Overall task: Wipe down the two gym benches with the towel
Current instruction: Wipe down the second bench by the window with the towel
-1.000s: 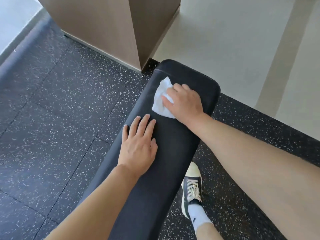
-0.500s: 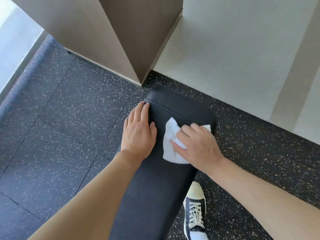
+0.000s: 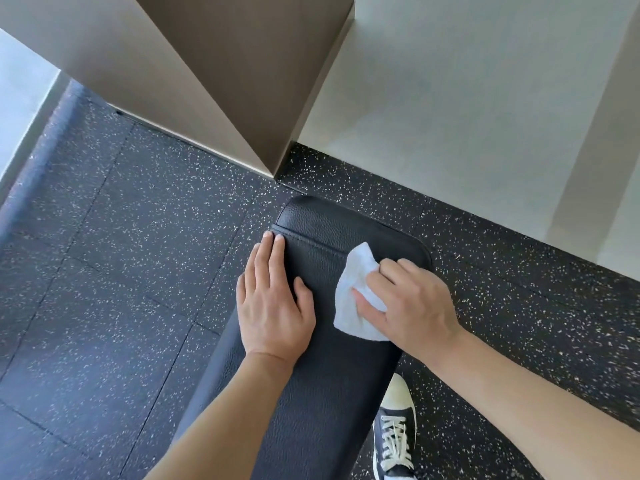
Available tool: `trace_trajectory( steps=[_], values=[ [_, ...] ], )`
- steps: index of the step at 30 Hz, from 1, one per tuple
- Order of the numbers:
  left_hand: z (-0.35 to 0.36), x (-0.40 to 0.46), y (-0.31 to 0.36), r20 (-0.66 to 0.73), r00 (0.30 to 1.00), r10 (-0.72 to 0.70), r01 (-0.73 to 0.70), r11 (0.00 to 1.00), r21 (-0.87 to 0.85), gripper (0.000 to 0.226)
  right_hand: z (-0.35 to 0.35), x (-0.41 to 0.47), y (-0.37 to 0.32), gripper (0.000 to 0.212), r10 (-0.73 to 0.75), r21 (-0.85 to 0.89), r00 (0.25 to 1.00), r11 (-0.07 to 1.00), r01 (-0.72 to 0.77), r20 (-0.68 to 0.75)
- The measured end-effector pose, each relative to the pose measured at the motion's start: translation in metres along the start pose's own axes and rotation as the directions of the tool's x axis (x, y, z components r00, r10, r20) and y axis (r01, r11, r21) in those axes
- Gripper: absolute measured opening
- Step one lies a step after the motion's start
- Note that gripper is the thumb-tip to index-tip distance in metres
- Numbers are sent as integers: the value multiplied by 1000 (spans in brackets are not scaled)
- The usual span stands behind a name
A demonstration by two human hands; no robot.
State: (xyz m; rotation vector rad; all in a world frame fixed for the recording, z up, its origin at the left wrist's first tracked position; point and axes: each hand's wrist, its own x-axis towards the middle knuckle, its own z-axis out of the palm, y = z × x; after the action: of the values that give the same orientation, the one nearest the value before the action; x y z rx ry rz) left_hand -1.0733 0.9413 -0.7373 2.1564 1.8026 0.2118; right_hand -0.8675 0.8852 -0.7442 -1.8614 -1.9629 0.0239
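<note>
step in hand: wiping the top of one gym bench (image 3: 322, 375), a black padded surface with a grained cover and a stitched seam across its far end. the second bench named in the task is not in view, so progress across both benches cannot be judged from this view.

the towel (image 3: 353, 299), white and crumpled, lies on the bench top near the far right corner, just short of the rounded far edge. the right hand (image 3: 412, 306) presses on it from above, fingers bent over the cloth and gripping a fold of it; most of the towel shows to the left of the knuckles.

the left hand (image 3: 273, 303) rests flat along the left edge of the bench, fingers straight and close together, thumb spread onto the pad. its fingertips reach the seam at the far left corner. it holds nothing and appears to brace the body.

next move, as a judgement: the strip beyond the seam, the area under the left hand and the near length of the pad probably remain. the stroke calls for even downward pressure, and for lifting the left hand clear.

a dark laced shoe (image 3: 394, 434) stands on the speckled floor (image 3: 121, 271) beside the right edge.

writing: no brand, label or legible text is visible on the bench, the towel or the shoe.
</note>
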Motion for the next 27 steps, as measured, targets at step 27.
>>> trace_trajectory(
  steps=[27],
  values=[
    [-3, 48, 17, 65, 966, -250, 256, 960, -114, 64, -3, 76, 62, 29, 373, 191, 750, 816, -545, 547]
  ],
)
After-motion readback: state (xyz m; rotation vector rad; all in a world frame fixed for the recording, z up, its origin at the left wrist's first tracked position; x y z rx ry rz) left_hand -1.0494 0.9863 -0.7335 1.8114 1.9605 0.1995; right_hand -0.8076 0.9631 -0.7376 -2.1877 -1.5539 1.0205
